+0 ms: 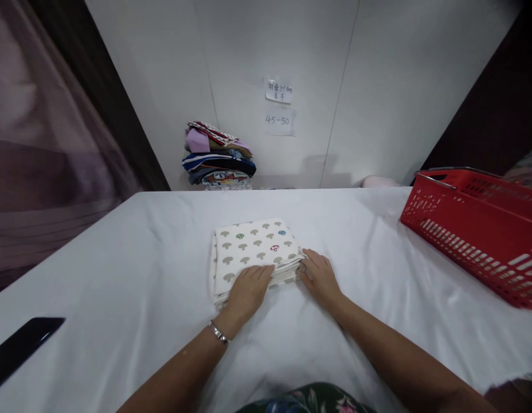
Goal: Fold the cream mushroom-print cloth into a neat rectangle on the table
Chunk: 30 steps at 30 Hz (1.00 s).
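Observation:
A folded cream cloth (254, 246) printed with small mushrooms lies in the middle of the white-covered table (120, 258). My left hand (249, 288) rests on its near edge, fingers lying flat on top of the fold. At the cloth's near right corner is my right hand (320, 277), fingers curled against the stacked layers and touching their side. Neither hand lifts the cloth. A bracelet is on my left wrist.
A red plastic basket (476, 229) stands at the table's right side. A pile of folded clothes (218, 155) sits at the far edge against the white wall, under two paper notes (278, 106). A dark flat object (20, 347) lies at the near left.

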Each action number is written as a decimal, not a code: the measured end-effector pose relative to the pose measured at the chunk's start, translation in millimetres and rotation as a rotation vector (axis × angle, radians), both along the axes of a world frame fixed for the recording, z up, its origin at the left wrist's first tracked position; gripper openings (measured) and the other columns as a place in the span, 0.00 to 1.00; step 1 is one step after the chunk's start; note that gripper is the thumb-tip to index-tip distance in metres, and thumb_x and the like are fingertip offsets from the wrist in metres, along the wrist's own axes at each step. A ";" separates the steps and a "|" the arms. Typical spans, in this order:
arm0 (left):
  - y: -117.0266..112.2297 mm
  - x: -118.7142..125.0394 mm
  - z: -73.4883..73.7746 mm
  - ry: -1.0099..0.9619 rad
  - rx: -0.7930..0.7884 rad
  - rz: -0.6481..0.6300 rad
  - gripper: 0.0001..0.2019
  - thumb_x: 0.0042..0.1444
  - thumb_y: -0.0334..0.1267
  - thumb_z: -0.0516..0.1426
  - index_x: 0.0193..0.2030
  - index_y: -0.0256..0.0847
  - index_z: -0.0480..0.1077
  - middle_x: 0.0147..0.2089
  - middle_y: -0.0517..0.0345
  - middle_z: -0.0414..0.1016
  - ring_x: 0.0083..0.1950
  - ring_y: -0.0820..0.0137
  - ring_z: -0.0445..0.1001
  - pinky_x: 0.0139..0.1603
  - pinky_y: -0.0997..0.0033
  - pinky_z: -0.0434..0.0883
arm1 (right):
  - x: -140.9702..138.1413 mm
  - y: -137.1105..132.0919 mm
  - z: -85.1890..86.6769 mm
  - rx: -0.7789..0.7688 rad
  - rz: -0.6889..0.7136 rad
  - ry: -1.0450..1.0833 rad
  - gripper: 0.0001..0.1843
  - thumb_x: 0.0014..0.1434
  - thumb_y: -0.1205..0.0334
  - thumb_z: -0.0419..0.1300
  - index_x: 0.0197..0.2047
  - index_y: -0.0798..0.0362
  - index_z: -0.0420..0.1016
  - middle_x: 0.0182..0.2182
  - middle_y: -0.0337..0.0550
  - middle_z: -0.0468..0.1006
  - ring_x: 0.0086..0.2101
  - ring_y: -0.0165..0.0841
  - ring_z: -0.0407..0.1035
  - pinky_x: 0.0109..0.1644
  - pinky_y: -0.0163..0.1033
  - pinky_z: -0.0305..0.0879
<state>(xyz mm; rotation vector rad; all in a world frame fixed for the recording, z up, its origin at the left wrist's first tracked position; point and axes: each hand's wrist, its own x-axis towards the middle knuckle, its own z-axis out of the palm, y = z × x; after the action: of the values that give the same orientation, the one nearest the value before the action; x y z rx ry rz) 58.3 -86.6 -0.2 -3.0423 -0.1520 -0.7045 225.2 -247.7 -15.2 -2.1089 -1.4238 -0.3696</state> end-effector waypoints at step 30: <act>-5.1 1.3 -5.2 -0.070 -0.132 0.040 0.13 0.61 0.34 0.49 0.52 0.40 0.63 0.44 0.52 0.74 0.44 0.64 0.71 0.44 0.61 0.66 | -13.5 12.2 -3.2 0.032 -0.165 0.171 0.18 0.53 0.71 0.48 0.47 0.48 0.61 0.41 0.43 0.71 0.40 0.38 0.67 0.39 0.41 0.64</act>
<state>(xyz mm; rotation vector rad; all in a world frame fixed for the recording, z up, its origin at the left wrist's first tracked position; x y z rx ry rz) 59.5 -91.7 -5.3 -3.1294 -0.2700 -0.8305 211.7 -235.5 -18.3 -2.1817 -1.1438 -0.2655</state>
